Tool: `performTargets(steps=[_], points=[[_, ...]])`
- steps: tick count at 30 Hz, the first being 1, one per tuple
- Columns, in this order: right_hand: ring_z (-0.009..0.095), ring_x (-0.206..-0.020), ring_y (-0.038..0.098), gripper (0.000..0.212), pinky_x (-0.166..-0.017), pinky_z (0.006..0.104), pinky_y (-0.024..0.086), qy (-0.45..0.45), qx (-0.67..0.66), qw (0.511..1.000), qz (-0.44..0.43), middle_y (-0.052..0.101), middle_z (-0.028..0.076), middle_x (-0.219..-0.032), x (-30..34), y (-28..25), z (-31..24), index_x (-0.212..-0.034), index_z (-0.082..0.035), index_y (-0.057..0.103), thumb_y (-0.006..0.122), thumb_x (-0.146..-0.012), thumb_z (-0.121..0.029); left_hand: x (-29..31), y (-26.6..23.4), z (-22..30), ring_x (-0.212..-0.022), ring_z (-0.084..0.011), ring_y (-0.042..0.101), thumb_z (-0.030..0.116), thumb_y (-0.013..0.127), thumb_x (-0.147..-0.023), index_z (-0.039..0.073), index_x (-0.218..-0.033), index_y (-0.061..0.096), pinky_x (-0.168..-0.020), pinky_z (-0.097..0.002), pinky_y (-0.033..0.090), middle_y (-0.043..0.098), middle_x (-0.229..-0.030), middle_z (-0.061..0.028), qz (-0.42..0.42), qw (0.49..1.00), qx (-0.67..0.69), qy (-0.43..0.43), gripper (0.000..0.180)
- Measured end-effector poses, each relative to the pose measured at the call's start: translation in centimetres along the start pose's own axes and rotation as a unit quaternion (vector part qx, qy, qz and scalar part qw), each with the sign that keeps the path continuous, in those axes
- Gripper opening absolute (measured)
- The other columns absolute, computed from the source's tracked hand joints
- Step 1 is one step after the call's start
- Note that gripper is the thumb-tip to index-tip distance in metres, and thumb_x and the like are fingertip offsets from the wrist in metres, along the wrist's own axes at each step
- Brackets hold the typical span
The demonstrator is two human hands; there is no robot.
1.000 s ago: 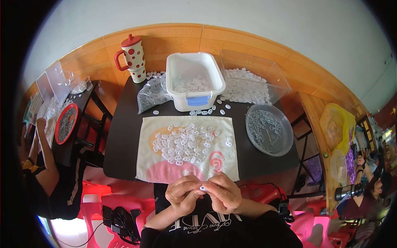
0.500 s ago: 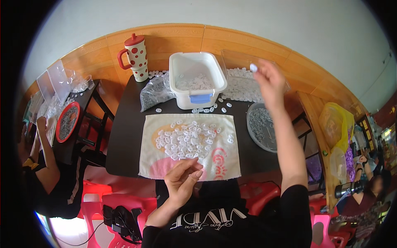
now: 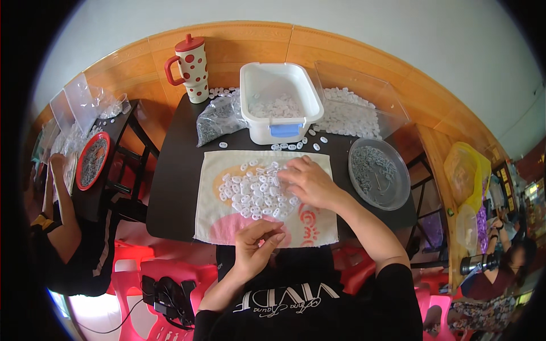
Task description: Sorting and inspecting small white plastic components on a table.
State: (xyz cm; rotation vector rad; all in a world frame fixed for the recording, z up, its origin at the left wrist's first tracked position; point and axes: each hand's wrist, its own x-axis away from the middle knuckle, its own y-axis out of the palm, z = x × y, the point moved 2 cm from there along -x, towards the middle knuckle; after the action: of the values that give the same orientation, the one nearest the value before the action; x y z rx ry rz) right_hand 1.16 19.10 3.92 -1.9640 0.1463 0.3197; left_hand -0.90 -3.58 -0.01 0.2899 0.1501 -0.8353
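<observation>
Many small white oval plastic pieces (image 3: 253, 193), some with two dark holes, lie heaped on a cream towel (image 3: 213, 165) with pink and orange print. My right hand (image 3: 310, 183) reaches over the right side of this heap, fingers stretched down among the pieces; the fingertips are partly blurred, and I see nothing held. At the towel's near edge, just below the heap, my left hand (image 3: 256, 248) hovers with bent fingers. Its thumb stands apart from the forefinger, with nothing visible between them.
Behind the towel stands a white tub (image 3: 270, 132) of white pieces, beside a bag of grey bits (image 3: 219, 122) and a spotted tumbler (image 3: 193, 74). A clear bin (image 3: 350, 116) of white pieces and a round dish (image 3: 378, 173) of grey bits stand right. Another person's arm (image 3: 65, 210) shows left.
My right hand has come down from beside the clear bin to the heap. The white piece it held is no longer in its fingers. The left hand stays nearly in place.
</observation>
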Motion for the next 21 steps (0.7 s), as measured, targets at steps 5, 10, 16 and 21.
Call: performTargets(steps=[5, 10, 16, 21], points=[[0.033, -0.104, 0.057, 0.032, -0.087, 0.0413, 0.048, -0.035, -0.020, 0.998, -0.049, 0.060, 0.014, -0.111, 2.3, -1.0, 1.6, -0.105, -0.007, 0.069, 0.069, -0.074, 0.001, -0.3, -0.2, -0.6, -0.084, -0.0102, 0.063, -0.010, 0.065, -0.086, -0.005, -0.109, 0.067, -0.071, -0.0211, 0.050, 0.065, -0.095, -0.0067, 0.007, 0.999, -0.003, -0.038, 0.023], [0.033, -0.103, 0.058, 0.025, -0.084, 0.0399, 0.050, 0.093, -0.076, 0.993, -0.005, 0.061, 0.014, -0.108, 4.2, -3.5, 2.0, -0.100, -0.005, 0.070, 0.066, -0.076, 0.002, -0.6, -0.4, -0.7, -0.082, -0.0082, 0.062, -0.010, 0.065, -0.087, -0.005, -0.108, 0.067, -0.067, -0.0203, 0.049, 0.065, -0.095, -0.0058, 0.025, 0.998, 0.025, -0.046, 0.022], [0.033, -0.104, 0.058, 0.021, -0.085, 0.0401, 0.049, 0.035, -0.037, 0.998, 0.037, 0.061, 0.015, -0.108, 3.4, -1.4, 1.2, -0.096, -0.004, 0.071, 0.066, -0.076, 0.000, -0.8, 0.1, -1.5, -0.084, -0.0084, 0.063, -0.011, 0.063, -0.087, -0.006, -0.107, 0.066, -0.069, -0.0199, 0.050, 0.066, -0.096, -0.0058, -0.008, 0.998, 0.007, -0.056, 0.021], [0.034, -0.108, 0.052, 0.017, -0.089, 0.0445, 0.044, 0.001, 0.087, 0.996, 0.012, 0.057, 0.015, -0.119, 1.7, 0.7, -0.7, -0.092, -0.007, 0.071, 0.071, -0.075, -0.005, -0.7, 0.4, -1.4, -0.086, -0.0091, 0.064, -0.011, 0.063, -0.087, -0.006, -0.107, 0.066, -0.071, -0.0197, 0.050, 0.066, -0.097, -0.0061, -0.013, 0.998, 0.007, -0.058, 0.021]])
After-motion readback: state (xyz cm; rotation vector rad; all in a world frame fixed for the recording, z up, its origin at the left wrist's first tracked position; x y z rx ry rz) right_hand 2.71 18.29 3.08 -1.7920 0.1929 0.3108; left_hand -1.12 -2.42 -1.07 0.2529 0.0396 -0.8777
